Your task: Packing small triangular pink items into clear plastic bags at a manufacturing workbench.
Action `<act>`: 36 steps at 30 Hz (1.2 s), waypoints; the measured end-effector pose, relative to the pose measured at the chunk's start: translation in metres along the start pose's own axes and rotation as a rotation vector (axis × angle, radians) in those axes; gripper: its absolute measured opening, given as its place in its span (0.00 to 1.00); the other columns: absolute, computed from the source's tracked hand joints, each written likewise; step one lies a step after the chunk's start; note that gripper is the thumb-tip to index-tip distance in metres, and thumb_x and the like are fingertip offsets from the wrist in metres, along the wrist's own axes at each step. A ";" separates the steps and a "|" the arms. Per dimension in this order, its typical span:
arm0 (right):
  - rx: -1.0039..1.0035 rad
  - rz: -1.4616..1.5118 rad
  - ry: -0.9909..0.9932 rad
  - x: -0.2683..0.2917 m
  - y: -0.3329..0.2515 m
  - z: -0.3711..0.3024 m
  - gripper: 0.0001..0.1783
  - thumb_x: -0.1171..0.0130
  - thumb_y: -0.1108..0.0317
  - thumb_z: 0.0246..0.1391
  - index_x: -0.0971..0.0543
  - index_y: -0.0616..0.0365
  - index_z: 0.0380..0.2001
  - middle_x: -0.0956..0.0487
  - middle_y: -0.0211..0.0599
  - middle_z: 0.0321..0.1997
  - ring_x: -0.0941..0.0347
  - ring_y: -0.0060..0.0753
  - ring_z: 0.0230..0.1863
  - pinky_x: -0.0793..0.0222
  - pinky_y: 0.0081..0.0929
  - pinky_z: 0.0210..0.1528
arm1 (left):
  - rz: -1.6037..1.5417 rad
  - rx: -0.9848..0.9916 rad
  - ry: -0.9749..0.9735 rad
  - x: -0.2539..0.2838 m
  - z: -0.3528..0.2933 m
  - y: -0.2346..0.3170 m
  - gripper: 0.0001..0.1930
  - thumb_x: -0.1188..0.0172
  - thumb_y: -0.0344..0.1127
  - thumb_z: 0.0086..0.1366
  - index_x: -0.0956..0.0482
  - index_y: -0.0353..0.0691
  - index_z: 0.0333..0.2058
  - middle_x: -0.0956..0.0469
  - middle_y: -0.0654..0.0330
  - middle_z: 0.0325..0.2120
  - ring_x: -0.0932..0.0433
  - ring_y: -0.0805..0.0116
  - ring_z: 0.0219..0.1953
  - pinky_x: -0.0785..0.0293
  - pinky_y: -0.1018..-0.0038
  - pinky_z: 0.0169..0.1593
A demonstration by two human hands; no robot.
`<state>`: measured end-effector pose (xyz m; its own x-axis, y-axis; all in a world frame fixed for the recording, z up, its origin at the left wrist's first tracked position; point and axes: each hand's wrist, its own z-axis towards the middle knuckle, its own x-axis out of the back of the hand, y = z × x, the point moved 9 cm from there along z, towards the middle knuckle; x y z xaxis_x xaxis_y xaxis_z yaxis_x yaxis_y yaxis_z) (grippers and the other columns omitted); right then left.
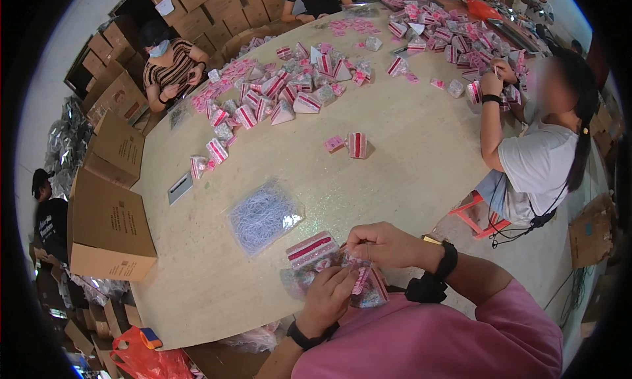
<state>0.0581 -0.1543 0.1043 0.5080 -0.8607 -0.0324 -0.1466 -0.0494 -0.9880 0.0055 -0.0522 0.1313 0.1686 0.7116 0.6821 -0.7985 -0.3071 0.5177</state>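
At the table's near edge, my left hand point(329, 293) is closed on a small pink tag point(360, 281). My right hand point(378, 244) pinches just above it, its fingertips meeting over something too small to make out. Around and under my hands lie a pink-and-white cake-slice-shaped piece point(313, 249) with a dark pink stripe and glittery clear-wrapped pieces, partly hidden by my fingers. Ahead and to the left sits a clear bag of thin white strings point(263, 216). Another cake-slice piece point(357, 145) stands farther off, next to a pink tag point(334, 143).
A large heap of cake-slice pieces point(283, 92) spreads across the far table point(408, 175); a second heap point(454, 36) lies far right. A small flat grey object point(180, 189) rests at left. Cardboard boxes point(112, 221) line the left edge. Co-workers sit around, one close at right point(536, 148).
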 end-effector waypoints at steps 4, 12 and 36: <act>0.137 -0.069 -0.058 -0.003 -0.005 0.000 0.06 0.50 0.71 0.55 0.28 0.62 0.33 0.27 0.26 0.30 0.35 0.16 0.32 0.36 0.18 0.37 | 0.029 -0.032 0.032 0.003 0.003 0.004 0.23 0.43 0.19 0.45 0.30 0.35 0.44 0.24 0.53 0.38 0.25 0.55 0.35 0.27 0.66 0.37; -0.006 0.067 -0.094 -0.006 -0.005 0.002 0.07 0.47 0.73 0.52 0.26 0.63 0.35 0.25 0.28 0.31 0.33 0.15 0.33 0.35 0.17 0.38 | 0.074 -0.016 0.043 0.005 0.004 0.003 0.23 0.42 0.19 0.44 0.30 0.35 0.43 0.24 0.54 0.37 0.25 0.55 0.35 0.27 0.66 0.35; -0.004 0.040 -0.177 0.002 -0.008 0.003 0.06 0.47 0.73 0.50 0.27 0.63 0.32 0.27 0.29 0.26 0.36 0.18 0.28 0.37 0.20 0.31 | 0.106 0.027 0.032 -0.006 0.011 0.001 0.25 0.40 0.21 0.42 0.30 0.36 0.44 0.25 0.54 0.35 0.26 0.55 0.36 0.27 0.65 0.38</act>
<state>0.0626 -0.1538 0.1114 0.6429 -0.7596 -0.0982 -0.1728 -0.0189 -0.9848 0.0096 -0.0638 0.1335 0.0657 0.6938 0.7171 -0.7949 -0.3981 0.4580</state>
